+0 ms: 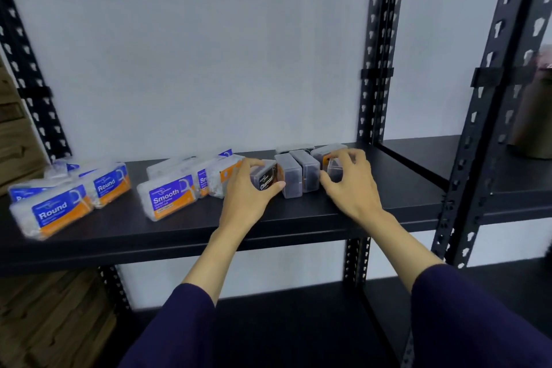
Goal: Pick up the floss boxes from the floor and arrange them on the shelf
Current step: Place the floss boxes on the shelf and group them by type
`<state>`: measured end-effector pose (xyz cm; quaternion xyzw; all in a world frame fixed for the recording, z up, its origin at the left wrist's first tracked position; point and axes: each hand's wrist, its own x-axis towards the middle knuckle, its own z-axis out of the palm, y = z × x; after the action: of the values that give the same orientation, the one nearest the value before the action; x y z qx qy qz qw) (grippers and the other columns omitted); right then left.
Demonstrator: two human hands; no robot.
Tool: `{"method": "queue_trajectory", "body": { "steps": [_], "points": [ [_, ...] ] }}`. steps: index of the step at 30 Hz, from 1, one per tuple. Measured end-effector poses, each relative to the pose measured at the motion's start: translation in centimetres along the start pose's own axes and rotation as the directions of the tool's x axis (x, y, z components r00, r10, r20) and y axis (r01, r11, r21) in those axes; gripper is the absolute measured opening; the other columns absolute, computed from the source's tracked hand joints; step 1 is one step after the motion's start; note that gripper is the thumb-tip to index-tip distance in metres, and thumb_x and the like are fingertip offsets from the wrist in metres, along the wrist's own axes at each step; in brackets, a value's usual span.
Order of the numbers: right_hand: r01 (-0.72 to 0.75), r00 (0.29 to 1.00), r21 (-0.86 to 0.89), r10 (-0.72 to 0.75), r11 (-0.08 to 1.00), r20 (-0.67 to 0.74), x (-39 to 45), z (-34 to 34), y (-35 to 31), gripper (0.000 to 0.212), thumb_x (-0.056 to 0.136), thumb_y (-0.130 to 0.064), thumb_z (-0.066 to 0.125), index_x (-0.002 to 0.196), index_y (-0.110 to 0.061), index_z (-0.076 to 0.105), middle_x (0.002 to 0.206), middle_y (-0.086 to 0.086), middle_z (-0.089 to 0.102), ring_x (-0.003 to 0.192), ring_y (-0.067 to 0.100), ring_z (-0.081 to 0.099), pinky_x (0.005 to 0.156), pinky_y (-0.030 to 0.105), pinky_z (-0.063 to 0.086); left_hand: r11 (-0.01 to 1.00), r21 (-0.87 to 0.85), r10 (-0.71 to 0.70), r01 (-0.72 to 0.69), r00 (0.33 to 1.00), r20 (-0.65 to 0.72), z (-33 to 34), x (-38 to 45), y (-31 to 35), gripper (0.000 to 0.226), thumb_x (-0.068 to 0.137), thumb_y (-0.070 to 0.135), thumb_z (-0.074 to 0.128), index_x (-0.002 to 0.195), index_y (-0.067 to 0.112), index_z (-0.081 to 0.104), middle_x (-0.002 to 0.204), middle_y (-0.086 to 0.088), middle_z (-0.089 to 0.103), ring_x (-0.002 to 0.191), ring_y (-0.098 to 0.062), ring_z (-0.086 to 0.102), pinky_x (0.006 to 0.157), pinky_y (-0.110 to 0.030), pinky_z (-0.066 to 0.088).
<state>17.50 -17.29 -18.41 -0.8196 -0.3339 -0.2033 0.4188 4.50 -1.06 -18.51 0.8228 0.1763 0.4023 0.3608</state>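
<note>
Both hands are working on the black shelf (pixel 298 218) right now; the left hand (pixel 249 191) is gripping a dark floss box labelled "Charcoal" (pixel 265 179), its fingers (pixel 254 162) curling over the top and the thumb pressing on the near edge; the right hand (pixel 351 185) is holding another clear-lidded charcoal box (pixel 334 169) at the right end of the row, fingers bent round it pretty snugly; two more dark boxes (pixel 298 175) are standing upright between the hands, touching each other, and a couple more are sitting just behind them near the wall, partly hidden; further left the blue-and-orange "Smooth" packs (pixel 168 196) are lying in a loose cluster, the nearest one tilting toward the camera, and the "Round" packs (pixel 56 212) are piling up near the left end of the shelf, a bit blurry; so all the floss in view is sitting on the shelf; dark purple sleeves (pixel 185 329) are covering both forearms; black slotted uprights (pixel 376 69) are framing the shelf against a white wall.
</note>
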Motion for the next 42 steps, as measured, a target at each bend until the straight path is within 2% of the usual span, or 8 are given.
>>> {"method": "queue_trajectory", "body": {
  "steps": [4,8,11,14,20,24,31,42],
  "points": [
    [-0.085,0.994,0.103,0.091,0.991,-0.058,0.5,-1.3,1.4,0.026,0.083,-0.015,0.056,0.108,-0.021,0.056,0.121,0.0,0.045,0.092,0.022,0.053,0.075,0.03,0.04,1.0,-0.019,0.005,-0.006,0.999,-0.054,0.2,-0.1,0.2,0.036,0.08,0.025,0.075,0.106,0.028,0.05,0.109,0.008,0.056,0.104,-0.009,0.05,0.08,-0.023,0.043],
    [-0.07,0.981,0.201,0.104,0.977,-0.162,0.3,-1.4,1.5,0.029,0.076,-0.002,0.054,0.099,-0.019,0.057,0.11,0.003,0.051,0.098,0.02,0.051,0.08,0.028,0.04,0.985,0.173,-0.001,0.022,0.993,-0.121,0.7,-0.8,0.8,0.033,0.087,0.034,0.067,0.115,0.031,0.05,0.122,0.001,0.042,0.102,-0.009,0.04,0.079,-0.029,0.041],
    [-0.024,0.986,0.295,0.07,0.955,-0.148,0.2,-1.6,1.1,0.034,0.074,0.006,0.051,0.092,-0.022,0.056,0.107,0.002,0.051,0.095,0.015,0.051,0.075,0.008,0.039,0.979,0.203,-0.007,0.034,0.991,-0.133,1.1,-0.9,1.1,0.029,0.091,0.037,0.061,0.118,0.032,0.05,0.126,0.0,0.041,0.104,-0.011,0.042,0.076,-0.029,0.039],
    [0.006,0.988,0.366,0.051,0.93,-0.146,0.3,-1.9,1.4,0.028,0.075,0.012,0.048,0.086,-0.008,0.063,0.107,0.006,0.05,0.093,0.009,0.051,0.071,-0.003,0.037,0.979,0.2,-0.01,0.042,0.987,-0.159,1.3,-1.0,1.0,0.021,0.096,0.038,0.053,0.116,0.036,0.048,0.124,0.002,0.042,0.11,-0.016,0.046,0.073,-0.032,0.04],
    [0.055,0.957,0.264,0.025,0.963,-0.29,0.4,-1.1,2.3,0.035,0.065,0.001,0.039,0.081,-0.016,0.065,0.103,-0.009,0.056,0.11,0.016,0.044,0.097,0.038,0.038,0.989,0.117,0.118,-0.091,0.96,-0.256,1.4,-1.8,1.6,0.01,0.101,0.029,0.04,0.109,0.029,0.048,0.121,0.003,0.037,0.096,0.001,0.045,0.065,-0.023,0.04],
    [0.031,0.952,0.276,0.056,0.961,-0.302,0.4,-1.0,2.2,0.041,0.062,0.012,0.037,0.084,-0.013,0.062,0.097,-0.011,0.053,0.107,0.013,0.042,0.099,0.047,0.039,0.973,0.121,0.208,-0.196,0.973,-0.099,1.0,-1.9,1.3,0.01,0.103,0.027,0.033,0.102,0.031,0.042,0.112,0.008,0.04,0.094,0.017,0.044,0.066,-0.017,0.039],
    [0.054,0.967,0.264,0.015,0.963,-0.255,0.4,-1.1,1.7,0.043,0.062,0.011,0.035,0.085,-0.014,0.062,0.087,-0.014,0.051,0.104,0.02,0.046,0.095,0.05,0.041,0.926,0.302,0.144,-0.227,0.951,0.274,0.7,-0.8,0.6,0.031,0.103,0.038,0.028,0.132,0.044,0.035,0.135,0.014,0.023,0.107,-0.009,0.046,0.081,-0.037,0.051],
    [0.061,0.979,0.17,-0.026,0.984,-0.202,0.6,-1.0,2.2,0.051,0.063,0.013,0.037,0.092,-0.016,0.067,0.095,-0.004,0.063,0.105,0.018,0.046,0.097,0.048,0.041,0.901,0.39,0.021,-0.188,0.919,0.395,0.6,-0.6,1.2,0.054,0.101,0.042,0.036,0.138,0.064,0.003,0.142,0.001,0.03,0.124,-0.025,0.047,0.093,-0.045,0.047]
  ]
}}
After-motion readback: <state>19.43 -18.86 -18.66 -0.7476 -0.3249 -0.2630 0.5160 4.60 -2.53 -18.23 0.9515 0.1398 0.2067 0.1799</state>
